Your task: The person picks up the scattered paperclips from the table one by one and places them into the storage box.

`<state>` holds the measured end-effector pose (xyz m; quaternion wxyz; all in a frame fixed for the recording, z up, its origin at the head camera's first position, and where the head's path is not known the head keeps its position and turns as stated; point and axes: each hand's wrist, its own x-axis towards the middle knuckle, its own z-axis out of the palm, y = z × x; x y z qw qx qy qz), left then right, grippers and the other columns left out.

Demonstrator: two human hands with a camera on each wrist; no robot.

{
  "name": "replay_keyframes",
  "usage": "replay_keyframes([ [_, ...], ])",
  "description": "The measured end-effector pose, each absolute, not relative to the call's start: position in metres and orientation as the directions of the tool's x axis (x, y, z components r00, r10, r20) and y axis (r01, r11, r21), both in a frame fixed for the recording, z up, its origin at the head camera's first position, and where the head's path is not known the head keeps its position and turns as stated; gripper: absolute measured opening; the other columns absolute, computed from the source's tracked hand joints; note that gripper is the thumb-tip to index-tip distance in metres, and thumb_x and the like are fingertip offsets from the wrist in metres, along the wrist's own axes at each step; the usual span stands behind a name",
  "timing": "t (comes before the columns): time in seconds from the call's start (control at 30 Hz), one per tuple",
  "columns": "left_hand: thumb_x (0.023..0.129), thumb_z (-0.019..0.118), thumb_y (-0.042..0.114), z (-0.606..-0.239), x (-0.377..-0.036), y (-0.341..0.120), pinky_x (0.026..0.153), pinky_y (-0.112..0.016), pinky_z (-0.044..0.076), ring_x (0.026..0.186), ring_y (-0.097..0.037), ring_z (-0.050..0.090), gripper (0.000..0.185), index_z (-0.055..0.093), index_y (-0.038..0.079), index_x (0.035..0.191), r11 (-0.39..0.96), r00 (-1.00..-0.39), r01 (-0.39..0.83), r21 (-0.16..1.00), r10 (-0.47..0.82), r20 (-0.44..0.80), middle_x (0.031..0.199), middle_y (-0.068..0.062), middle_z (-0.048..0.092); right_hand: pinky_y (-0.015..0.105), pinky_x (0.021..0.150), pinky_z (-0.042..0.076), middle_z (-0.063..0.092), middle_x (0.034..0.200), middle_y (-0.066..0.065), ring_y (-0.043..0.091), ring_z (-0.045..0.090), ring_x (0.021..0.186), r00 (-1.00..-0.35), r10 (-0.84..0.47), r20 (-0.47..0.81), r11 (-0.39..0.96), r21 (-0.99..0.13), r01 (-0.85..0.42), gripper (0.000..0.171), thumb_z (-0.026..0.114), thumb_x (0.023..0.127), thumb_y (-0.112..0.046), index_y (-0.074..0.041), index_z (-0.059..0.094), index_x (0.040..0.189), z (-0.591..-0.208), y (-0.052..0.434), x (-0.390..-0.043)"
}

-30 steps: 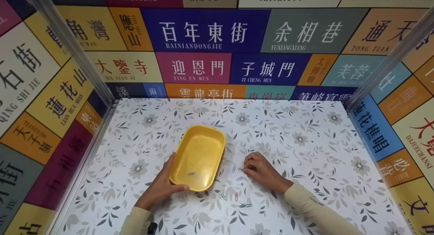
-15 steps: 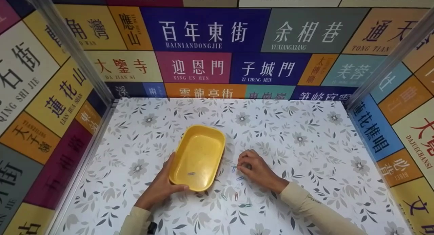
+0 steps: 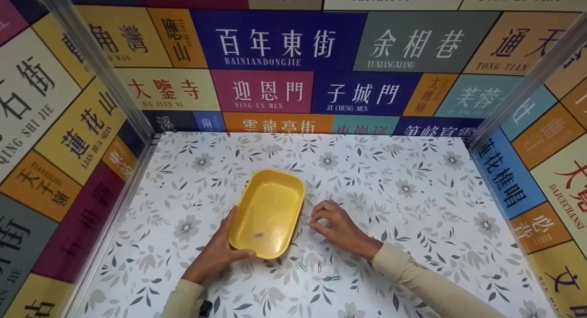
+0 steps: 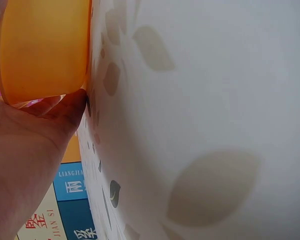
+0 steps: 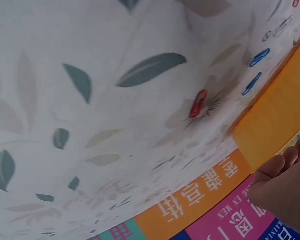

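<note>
A yellow plastic tray (image 3: 267,208) stands on the table, with one bluish paper clip (image 3: 259,235) on its floor. My left hand (image 3: 216,253) grips the tray's near left corner, thumb at the near rim and fingers along the left side. Just right of the tray, my right hand (image 3: 334,224) pinches a small pale-green paper clip (image 3: 307,222) at its fingertips. Under and before this hand lie a blue paper clip (image 3: 324,241), a red paper clip (image 3: 319,266) and green paper clips (image 3: 333,277). The right wrist view shows a further red paper clip (image 5: 198,103) near the tray.
A white cloth with grey leaves and flowers (image 3: 406,188) covers the table. Colourful panels with Chinese lettering (image 3: 279,40) wall in the back and both sides, with clear strips (image 3: 532,70) at the corners.
My right hand has moved left toward the tray, with the pale-green paper clip now showing at its fingertips. The left hand and the tray have stayed put.
</note>
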<state>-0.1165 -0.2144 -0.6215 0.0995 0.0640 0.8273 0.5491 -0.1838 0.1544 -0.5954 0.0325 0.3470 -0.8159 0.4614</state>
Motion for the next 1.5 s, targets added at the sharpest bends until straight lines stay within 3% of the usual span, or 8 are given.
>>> replay_keyframes([
  [0.37, 0.076, 0.103, 0.038, -0.622, -0.117, -0.215, 0.133, -0.065, 0.011, 0.168, -0.037, 0.019, 0.141, 0.008, 0.023, 0.18, 0.387, -0.972, 0.014, 0.922, 0.22, -0.078, 0.185, -0.01, 0.013, 0.037, 0.099, 0.054, 0.069, 0.111, 0.008, 0.022, 0.063, 0.109, -0.703, -0.61, 0.366, 0.306, -0.71, -0.635, 0.009, 0.081, 0.097, 0.001, -0.007, 0.079, 0.092, -0.585, 0.132, -0.188],
  [0.63, 0.076, 0.103, 0.029, -0.622, -0.117, -0.215, 0.133, -0.063, 0.013, 0.167, -0.037, 0.021, 0.14, 0.008, 0.02, 0.179, 0.355, -0.972, 0.005, 0.935, 0.22, -0.078, 0.184, -0.012, 0.016, 0.037, 0.1, 0.054, 0.071, 0.111, 0.008, 0.022, 0.063, 0.11, -0.656, -0.651, 0.381, 0.315, -0.651, -0.691, 0.006, 0.084, 0.094, -0.002, -0.006, 0.08, 0.091, -0.583, 0.124, -0.191],
  [1.03, 0.076, 0.102, 0.036, -0.621, -0.116, -0.214, 0.133, -0.065, 0.01, 0.168, -0.039, 0.018, 0.141, 0.007, 0.024, 0.18, 0.384, -0.973, -0.023, 0.923, 0.205, -0.109, 0.184, -0.012, 0.014, 0.036, 0.097, 0.053, 0.067, 0.111, 0.006, 0.022, 0.06, 0.108, -0.625, -0.705, 0.336, 0.322, -0.633, -0.704, 0.006, 0.082, 0.096, -0.005, -0.007, 0.078, 0.092, -0.578, 0.107, -0.194],
  [1.27, 0.077, 0.102, 0.035, -0.621, -0.116, -0.214, 0.134, -0.064, 0.012, 0.167, -0.04, 0.021, 0.141, 0.007, 0.021, 0.179, 0.392, -0.973, -0.013, 0.92, 0.207, -0.102, 0.184, -0.015, 0.015, 0.037, 0.097, 0.052, 0.068, 0.109, 0.007, 0.022, 0.059, 0.107, -0.597, -0.729, 0.333, 0.314, -0.613, -0.725, 0.007, 0.08, 0.098, -0.004, -0.007, 0.078, 0.092, -0.576, 0.099, -0.197],
  [1.5, 0.076, 0.103, 0.036, -0.621, -0.117, -0.214, 0.133, -0.064, 0.014, 0.166, -0.04, 0.022, 0.142, 0.007, 0.019, 0.179, 0.389, -0.97, -0.007, 0.921, 0.22, -0.1, 0.184, -0.016, 0.016, 0.039, 0.098, 0.051, 0.069, 0.109, 0.007, 0.023, 0.059, 0.107, -0.589, -0.739, 0.325, 0.338, -0.578, -0.743, 0.005, 0.08, 0.094, -0.003, -0.007, 0.08, 0.091, -0.576, 0.089, -0.199],
])
